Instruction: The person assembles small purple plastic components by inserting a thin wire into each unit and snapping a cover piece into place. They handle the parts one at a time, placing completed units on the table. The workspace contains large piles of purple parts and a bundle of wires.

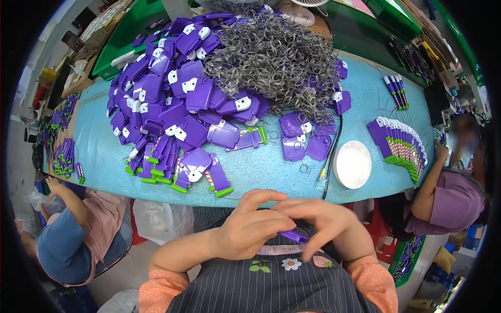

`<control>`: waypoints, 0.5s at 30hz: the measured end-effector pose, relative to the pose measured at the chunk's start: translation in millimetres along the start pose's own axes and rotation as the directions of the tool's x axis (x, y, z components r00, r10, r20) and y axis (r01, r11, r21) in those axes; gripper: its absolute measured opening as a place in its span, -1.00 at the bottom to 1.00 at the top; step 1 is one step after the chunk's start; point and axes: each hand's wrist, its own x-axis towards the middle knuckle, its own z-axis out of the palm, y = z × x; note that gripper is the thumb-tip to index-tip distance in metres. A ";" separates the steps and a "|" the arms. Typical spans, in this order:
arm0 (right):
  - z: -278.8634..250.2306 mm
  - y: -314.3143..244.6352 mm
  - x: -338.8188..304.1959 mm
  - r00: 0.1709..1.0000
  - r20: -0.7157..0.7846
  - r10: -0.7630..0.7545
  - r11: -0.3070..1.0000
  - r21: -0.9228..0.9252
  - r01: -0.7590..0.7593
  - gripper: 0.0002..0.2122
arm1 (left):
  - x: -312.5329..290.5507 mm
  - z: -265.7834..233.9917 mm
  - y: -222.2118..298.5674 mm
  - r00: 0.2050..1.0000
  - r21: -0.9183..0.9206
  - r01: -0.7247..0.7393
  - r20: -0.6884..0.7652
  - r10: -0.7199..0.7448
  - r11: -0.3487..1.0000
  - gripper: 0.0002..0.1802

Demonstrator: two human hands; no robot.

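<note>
My left hand (pixel 250 227) and my right hand (pixel 318 219) meet close to my chest, below the table's near edge. Together they hold a small purple plastic piece (pixel 293 237), of which only a sliver shows between the fingers. On the blue table (pixel 99 156) in front of me lies a big heap of purple plastic pieces (pixel 172 99) with white and green parts. Beside it at the back sits a tangled pile of grey metal rings (pixel 276 57). A few loose purple pieces (pixel 302 138) lie nearest my hands.
A white round lid or dish (pixel 353 164) sits right of centre, next to a black cable (pixel 334 151). A neat fanned row of finished purple pieces (pixel 399 143) lies at the right. One person sits at the left (pixel 78 235), another at the right (pixel 449 198). Green crates stand behind.
</note>
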 end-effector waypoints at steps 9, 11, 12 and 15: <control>43.0 19.4 43.2 0.815 -0.558 -0.154 0.698 -0.645 -0.310 -0.35 | -46.6 15.7 13.1 0.763 -0.356 0.586 -0.060 -0.644 0.728 -0.40; 47.3 22.1 49.0 0.807 -0.567 -0.168 0.679 -0.660 -0.322 -0.35 | -46.6 12.6 12.2 0.751 -0.314 0.600 -0.093 -0.653 0.735 -0.43; 46.6 21.4 49.6 0.811 -0.558 -0.175 0.678 -0.666 -0.312 -0.35 | -47.1 11.2 12.5 0.747 -0.291 0.606 -0.111 -0.655 0.740 -0.45; 48.4 30.5 50.6 0.800 -0.543 -0.256 0.637 -0.717 -0.283 -0.35 | -54.6 11.8 6.2 0.706 -0.370 0.620 -0.121 -0.698 0.692 -0.51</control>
